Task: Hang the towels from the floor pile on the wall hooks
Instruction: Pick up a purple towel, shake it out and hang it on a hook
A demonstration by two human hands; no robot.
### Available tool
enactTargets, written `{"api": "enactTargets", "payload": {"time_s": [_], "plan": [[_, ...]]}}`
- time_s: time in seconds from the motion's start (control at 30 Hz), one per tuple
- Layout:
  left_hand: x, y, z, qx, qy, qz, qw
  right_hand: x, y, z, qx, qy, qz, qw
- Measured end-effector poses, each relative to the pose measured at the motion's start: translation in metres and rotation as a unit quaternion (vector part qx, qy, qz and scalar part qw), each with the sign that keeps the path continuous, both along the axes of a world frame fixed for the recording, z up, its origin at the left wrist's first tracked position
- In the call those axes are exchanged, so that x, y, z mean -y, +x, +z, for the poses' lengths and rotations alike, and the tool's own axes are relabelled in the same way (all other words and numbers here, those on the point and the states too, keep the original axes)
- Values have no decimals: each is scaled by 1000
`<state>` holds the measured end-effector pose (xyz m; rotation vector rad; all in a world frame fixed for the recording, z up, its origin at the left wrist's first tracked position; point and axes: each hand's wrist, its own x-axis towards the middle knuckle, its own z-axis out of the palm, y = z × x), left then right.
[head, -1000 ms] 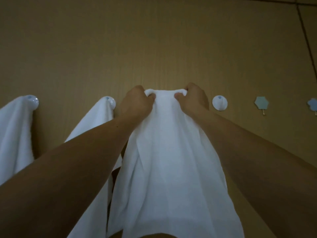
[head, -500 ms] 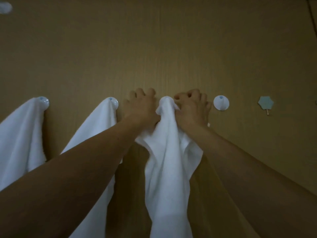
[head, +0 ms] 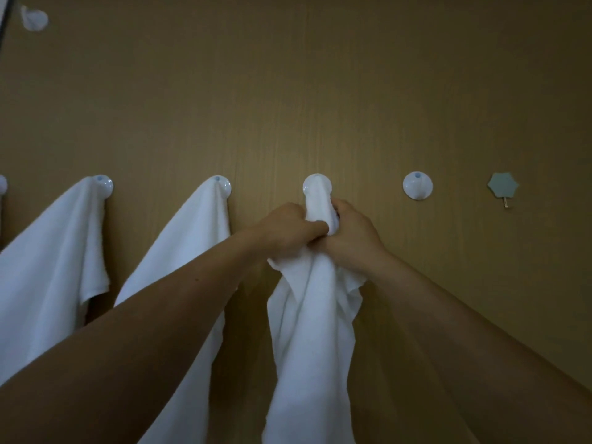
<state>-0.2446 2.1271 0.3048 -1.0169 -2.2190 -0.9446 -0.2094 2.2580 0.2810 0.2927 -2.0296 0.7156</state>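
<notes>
Your towel is gathered into a narrow neck that runs straight up from your grip to the middle hook. Its top fold seems draped over that hook, and the rest falls straight below it, long axis vertical. Both hands sit just below the hook and touch each other. Your left hand clenches the neck from the left and your right hand grasps it from the right, neither clearly nearer. The cloth is plain white and soft, creased in loose vertical folds. Left of the hook hang the near towel and the far towel; right of it is a bare hook. Letting go looks safe only if that fold sits fully over the hook.
</notes>
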Motion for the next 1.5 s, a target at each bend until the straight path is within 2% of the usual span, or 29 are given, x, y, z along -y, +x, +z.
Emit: {"api": "enactTargets", "payload": {"time_s": [0.07, 0.13, 0.23, 0.33, 0.37, 0.47, 0.53, 0.6, 0.67, 0.8, 0.87, 1.03, 1.13, 1.27, 1.33, 1.47, 1.5], "plan": [[3, 2, -4, 28, -15, -10, 999, -4, 1, -4, 43, -6, 33, 998], [7, 0, -10, 83, 19, -28, 996, -10, 3, -10, 87, -18, 91, 992], [16, -2, -19, 142, 117, -98, 978, -26, 10, -13, 125, -20, 166, 978], [26, -12, -26, 179, 244, -196, 933, -49, 20, -8, 121, -68, 206, 969], [26, -17, -32, 180, 272, -190, 926, -55, 20, -10, 106, -77, 199, 971], [13, -31, -56, 161, 280, -112, 940, -56, 9, -30, 74, -51, 126, 988], [4, -36, -69, 144, 325, -89, 930, -52, -1, -49, 40, -56, 116, 991], [0, -38, -76, 88, 390, -39, 916, -51, -8, -62, -10, -56, 105, 993], [-3, -37, -85, 24, 413, 18, 910, -49, -12, -74, -44, -38, 56, 997], [-19, -29, -111, -51, 402, 30, 914, -37, -17, -110, -65, -58, 17, 996], [-23, -25, -122, -37, 390, 34, 919, -29, -16, -126, -59, -79, 11, 995], [-17, -23, -150, 125, 418, -55, 898, -7, 2, -170, -18, -119, -6, 993], [-11, -29, -172, 255, 406, -101, 872, 5, 20, -204, 47, -142, -54, 987], [-6, -37, -225, 372, 313, -85, 870, 23, 50, -263, 160, -162, -173, 958], [-1, -33, -259, 424, 264, -102, 860, 37, 68, -292, 227, -166, -238, 929], [6, -10, -332, 476, 169, -158, 849, 65, 117, -343, 286, -217, -300, 884], [5, -1, -347, 466, 138, -173, 857, 71, 131, -353, 299, -227, -316, 871]]}}
